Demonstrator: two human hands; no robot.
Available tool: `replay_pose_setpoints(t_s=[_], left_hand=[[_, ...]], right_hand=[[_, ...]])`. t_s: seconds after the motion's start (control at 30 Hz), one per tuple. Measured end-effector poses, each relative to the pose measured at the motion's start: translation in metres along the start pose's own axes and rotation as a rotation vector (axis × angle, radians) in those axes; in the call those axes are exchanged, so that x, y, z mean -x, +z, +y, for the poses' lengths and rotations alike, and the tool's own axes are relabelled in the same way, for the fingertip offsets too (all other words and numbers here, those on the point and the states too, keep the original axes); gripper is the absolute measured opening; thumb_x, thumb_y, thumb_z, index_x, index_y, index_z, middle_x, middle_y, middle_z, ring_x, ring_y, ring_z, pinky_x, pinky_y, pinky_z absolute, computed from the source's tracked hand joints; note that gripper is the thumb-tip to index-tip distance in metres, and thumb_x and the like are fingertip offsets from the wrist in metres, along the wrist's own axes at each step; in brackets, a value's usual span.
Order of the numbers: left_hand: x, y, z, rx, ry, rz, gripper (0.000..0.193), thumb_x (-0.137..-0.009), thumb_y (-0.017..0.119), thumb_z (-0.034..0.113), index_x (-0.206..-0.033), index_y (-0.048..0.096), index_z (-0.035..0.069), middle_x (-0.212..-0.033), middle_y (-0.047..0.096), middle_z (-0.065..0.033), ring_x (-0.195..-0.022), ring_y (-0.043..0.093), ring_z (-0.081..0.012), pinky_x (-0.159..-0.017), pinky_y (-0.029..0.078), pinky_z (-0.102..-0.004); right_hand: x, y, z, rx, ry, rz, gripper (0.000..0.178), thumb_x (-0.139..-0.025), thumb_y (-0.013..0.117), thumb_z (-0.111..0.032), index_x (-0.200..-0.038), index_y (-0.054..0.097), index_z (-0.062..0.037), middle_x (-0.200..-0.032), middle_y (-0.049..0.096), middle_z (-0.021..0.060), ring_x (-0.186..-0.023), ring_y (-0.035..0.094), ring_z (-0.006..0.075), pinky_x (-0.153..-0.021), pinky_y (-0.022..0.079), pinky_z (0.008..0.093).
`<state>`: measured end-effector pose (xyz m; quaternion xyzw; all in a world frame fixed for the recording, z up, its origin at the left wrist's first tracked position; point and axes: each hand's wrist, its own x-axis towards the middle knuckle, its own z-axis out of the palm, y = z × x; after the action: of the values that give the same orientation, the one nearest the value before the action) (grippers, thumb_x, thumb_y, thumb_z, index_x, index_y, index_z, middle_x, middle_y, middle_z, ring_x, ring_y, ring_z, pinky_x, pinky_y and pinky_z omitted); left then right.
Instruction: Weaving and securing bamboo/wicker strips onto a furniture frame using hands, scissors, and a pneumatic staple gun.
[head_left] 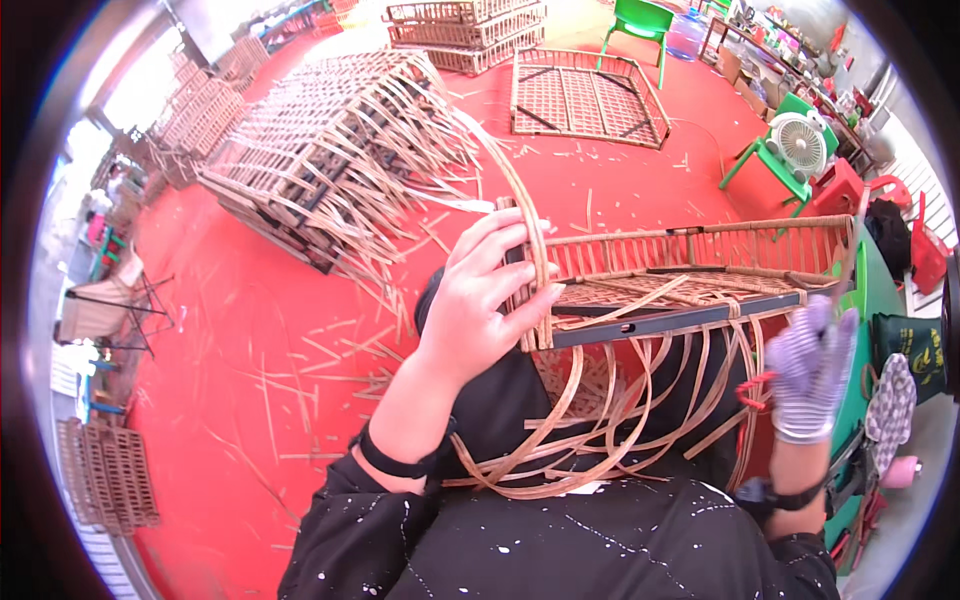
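Observation:
A shallow woven rattan tray (690, 245) with a dark frame bar (670, 322) along its near side lies across my lap. My bare left hand (495, 290) is closed round its left corner and a bundle of bent rattan strips (522, 195) that arches up past the fingers. My right hand (812, 365), in a grey-and-white glove, is at the tray's right end, blurred. A red looped handle (757, 390) sticks out beside its palm; the rest of that tool is hidden. A thin strip (850, 255) rises above the glove. Loose strip ends (570, 465) curl down from the bar over my lap.
A large rattan basket with frayed strips (330, 150) stands ahead left on the red floor (230, 400), where cut strips lie. Beyond are stacked trays (465, 35) and another tray (585, 98). A green chair with a white fan (798, 145) stands at right.

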<state>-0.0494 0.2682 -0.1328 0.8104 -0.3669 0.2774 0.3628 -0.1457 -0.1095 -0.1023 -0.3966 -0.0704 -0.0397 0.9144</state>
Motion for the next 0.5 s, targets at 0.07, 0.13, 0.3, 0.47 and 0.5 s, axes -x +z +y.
replay_pose_setpoints(t_s=[0.07, 0.13, 0.3, 0.47, 0.5], left_hand=[[0.003, 0.002, 0.005, -0.111, -0.045, 0.056, 0.029, -0.081, 0.084, 0.021, -0.101, 0.074, 0.002, -0.130, 0.064, -0.0139, -0.131, 0.055, -0.0370, -0.110, 0.045, -0.0458], [0.007, 0.003, 0.008, -0.175, -0.074, 0.095, 0.051, -0.078, 0.087, 0.028, -0.119, 0.069, 0.003, -0.139, 0.057, -0.0171, -0.134, 0.051, -0.0381, -0.111, 0.043, -0.0469], [0.025, 0.005, 0.017, -0.125, -0.187, 0.071, 0.071, -0.078, 0.088, 0.034, -0.137, 0.060, 0.006, -0.149, 0.048, -0.0203, -0.138, 0.048, -0.0370, -0.112, 0.042, -0.0486], [0.041, 0.004, 0.022, -0.053, -0.205, 0.009, 0.076, -0.078, 0.088, 0.034, -0.142, 0.057, 0.006, -0.156, 0.040, -0.0224, -0.138, 0.048, -0.0387, -0.112, 0.043, -0.0495], [0.043, 0.005, 0.022, -0.036, -0.218, 0.015, 0.077, -0.078, 0.088, 0.035, -0.143, 0.056, 0.006, -0.157, 0.039, -0.0228, -0.138, 0.048, -0.0393, -0.112, 0.043, -0.0499]], right_hand=[[0.014, -0.027, -0.049, 0.176, -0.162, 0.173, 0.027, -0.112, 0.048, -0.029, -0.106, 0.062, -0.0065, -0.060, 0.038, -0.0044, -0.038, 0.026, 0.0051, -0.035, 0.026, 0.0230], [0.038, -0.072, -0.105, 0.190, -0.271, 0.234, 0.023, -0.109, 0.054, -0.023, -0.111, 0.064, -0.0034, -0.062, 0.041, -0.0035, -0.039, 0.028, 0.0055, -0.036, 0.026, 0.0224], [0.147, -0.233, -0.232, 0.359, -0.484, 0.605, 0.024, -0.107, 0.056, -0.019, -0.116, 0.065, 0.0008, -0.089, 0.057, 0.0068, -0.070, 0.051, 0.0142, -0.062, 0.043, 0.0280], [0.264, -0.383, -0.253, 0.009, -0.433, 1.154, 0.027, -0.106, 0.053, -0.015, -0.120, 0.065, 0.0053, -0.114, 0.073, 0.0171, -0.099, 0.072, 0.0245, -0.086, 0.060, 0.0356], [0.279, -0.402, -0.247, -0.065, -0.451, 1.245, 0.028, -0.107, 0.049, -0.014, -0.120, 0.064, 0.0064, -0.113, 0.073, 0.0174, -0.098, 0.071, 0.0257, -0.086, 0.061, 0.0372]])
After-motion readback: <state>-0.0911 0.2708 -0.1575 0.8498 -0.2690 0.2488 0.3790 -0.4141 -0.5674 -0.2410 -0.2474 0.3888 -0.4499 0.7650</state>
